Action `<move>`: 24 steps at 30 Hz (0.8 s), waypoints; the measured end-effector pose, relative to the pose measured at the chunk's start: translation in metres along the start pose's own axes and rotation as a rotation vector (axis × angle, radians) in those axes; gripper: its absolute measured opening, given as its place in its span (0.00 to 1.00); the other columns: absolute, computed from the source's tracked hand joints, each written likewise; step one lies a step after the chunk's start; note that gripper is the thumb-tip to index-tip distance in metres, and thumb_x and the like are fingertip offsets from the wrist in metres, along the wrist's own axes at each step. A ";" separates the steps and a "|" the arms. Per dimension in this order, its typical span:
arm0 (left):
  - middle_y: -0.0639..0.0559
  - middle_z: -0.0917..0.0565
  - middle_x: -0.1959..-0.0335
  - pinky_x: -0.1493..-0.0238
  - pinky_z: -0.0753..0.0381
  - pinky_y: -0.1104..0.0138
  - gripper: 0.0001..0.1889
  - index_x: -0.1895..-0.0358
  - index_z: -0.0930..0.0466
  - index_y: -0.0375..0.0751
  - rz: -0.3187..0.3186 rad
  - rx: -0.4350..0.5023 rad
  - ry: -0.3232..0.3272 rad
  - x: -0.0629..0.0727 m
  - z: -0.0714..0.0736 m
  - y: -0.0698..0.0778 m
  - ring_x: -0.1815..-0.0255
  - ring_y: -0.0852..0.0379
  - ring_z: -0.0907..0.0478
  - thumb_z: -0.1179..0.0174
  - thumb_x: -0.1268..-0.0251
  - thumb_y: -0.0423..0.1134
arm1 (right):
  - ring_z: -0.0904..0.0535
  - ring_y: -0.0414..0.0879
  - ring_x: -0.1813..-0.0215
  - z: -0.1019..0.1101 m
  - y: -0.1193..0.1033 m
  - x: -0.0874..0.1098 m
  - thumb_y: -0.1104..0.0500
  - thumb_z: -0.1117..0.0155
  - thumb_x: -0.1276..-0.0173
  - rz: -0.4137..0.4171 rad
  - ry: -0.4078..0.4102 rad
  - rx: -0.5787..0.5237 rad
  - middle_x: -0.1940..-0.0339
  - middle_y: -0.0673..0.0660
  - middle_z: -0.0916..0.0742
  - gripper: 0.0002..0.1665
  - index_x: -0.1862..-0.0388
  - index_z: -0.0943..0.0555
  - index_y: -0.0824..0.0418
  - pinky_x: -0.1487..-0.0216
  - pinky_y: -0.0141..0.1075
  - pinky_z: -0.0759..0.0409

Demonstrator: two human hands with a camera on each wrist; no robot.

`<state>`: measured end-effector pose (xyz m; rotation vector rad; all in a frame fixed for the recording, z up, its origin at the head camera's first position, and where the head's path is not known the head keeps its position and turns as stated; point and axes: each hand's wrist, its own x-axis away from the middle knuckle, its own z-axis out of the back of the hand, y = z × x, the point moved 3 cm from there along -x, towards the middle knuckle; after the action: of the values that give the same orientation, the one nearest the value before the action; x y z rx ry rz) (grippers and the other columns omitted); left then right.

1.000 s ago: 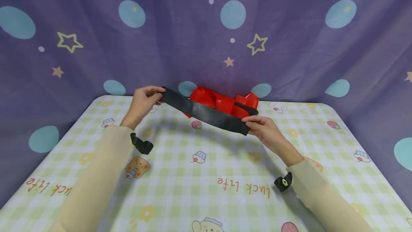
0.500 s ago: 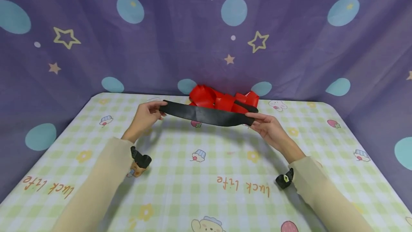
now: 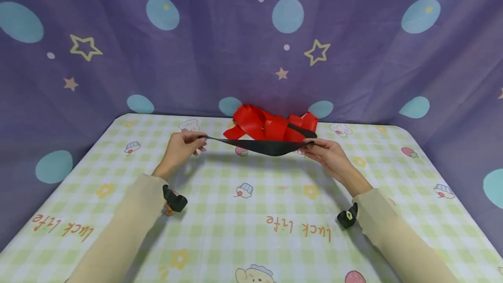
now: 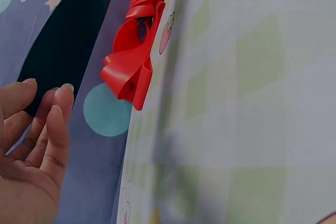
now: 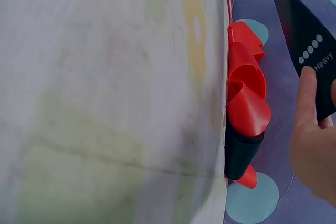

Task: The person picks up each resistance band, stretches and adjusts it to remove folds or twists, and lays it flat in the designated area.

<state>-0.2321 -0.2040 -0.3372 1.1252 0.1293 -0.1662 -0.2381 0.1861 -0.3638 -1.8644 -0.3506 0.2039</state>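
Observation:
A black resistance band (image 3: 269,147), marked "Heavy" with a row of dots in the right wrist view, is stretched out above the table. My left hand (image 3: 181,150) pinches one end between thumb and fingers. At the other end, my right hand (image 3: 329,157) pinches it the same way. In the head view the band shows nearly edge-on and sags a little in the middle. Behind it lies a heap of glossy red bands (image 3: 251,121), looped and folded over. A second black band (image 5: 242,153) is tucked among the red loops at the right.
The table (image 3: 220,213) wears a green and white checked cloth with printed cupcakes, flowers and lettering. A purple curtain (image 3: 220,56) with stars and blue ovals hangs right behind the far edge. Each wrist carries a small black camera (image 3: 174,199).
The band was slanted with its flat face showing, left end higher. My left hand has come down, levelling it, and the band has turned nearly edge-on. Both hands keep their pinch.

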 end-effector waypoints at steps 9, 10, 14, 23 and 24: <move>0.60 0.28 0.90 0.82 0.34 0.72 0.15 0.61 0.19 0.25 0.111 -0.064 0.060 0.006 0.000 -0.006 0.87 0.66 0.32 0.41 0.34 0.40 | 0.14 0.39 0.62 0.006 0.003 -0.001 0.65 0.42 0.31 -0.039 0.173 0.143 0.64 0.45 0.14 0.10 0.52 0.22 0.65 0.50 0.36 0.18; 0.61 0.30 0.91 0.82 0.35 0.72 0.15 0.62 0.20 0.26 0.120 -0.070 0.066 0.007 0.000 -0.007 0.87 0.66 0.34 0.41 0.34 0.40 | 0.14 0.39 0.62 0.007 0.003 -0.002 0.65 0.41 0.32 -0.042 0.185 0.152 0.63 0.45 0.15 0.12 0.50 0.23 0.66 0.49 0.37 0.19; 0.62 0.32 0.89 0.81 0.36 0.72 0.15 0.64 0.20 0.27 0.139 -0.099 0.087 0.009 0.001 -0.009 0.85 0.66 0.37 0.40 0.36 0.40 | 0.15 0.38 0.63 0.007 0.003 -0.002 0.65 0.41 0.32 -0.041 0.209 0.148 0.64 0.46 0.16 0.09 0.54 0.20 0.63 0.49 0.36 0.19; 0.58 0.27 0.80 0.72 0.32 0.71 0.14 0.63 0.20 0.27 0.141 -0.129 0.074 0.013 0.002 -0.014 0.76 0.61 0.34 0.40 0.36 0.40 | 0.15 0.37 0.69 0.006 0.004 -0.006 0.70 0.43 0.33 -0.025 0.222 0.090 0.68 0.47 0.15 0.16 0.72 0.16 0.52 0.59 0.28 0.17; 0.59 0.26 0.79 0.71 0.31 0.70 0.14 0.62 0.21 0.28 0.143 -0.124 0.066 0.014 0.002 -0.014 0.75 0.61 0.33 0.40 0.36 0.40 | 0.16 0.37 0.69 0.006 0.004 -0.007 0.70 0.43 0.33 -0.017 0.221 0.082 0.69 0.47 0.15 0.15 0.72 0.17 0.52 0.60 0.28 0.17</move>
<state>-0.2212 -0.2126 -0.3514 1.0123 0.1156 0.0064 -0.2458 0.1882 -0.3696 -1.7818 -0.2023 0.0003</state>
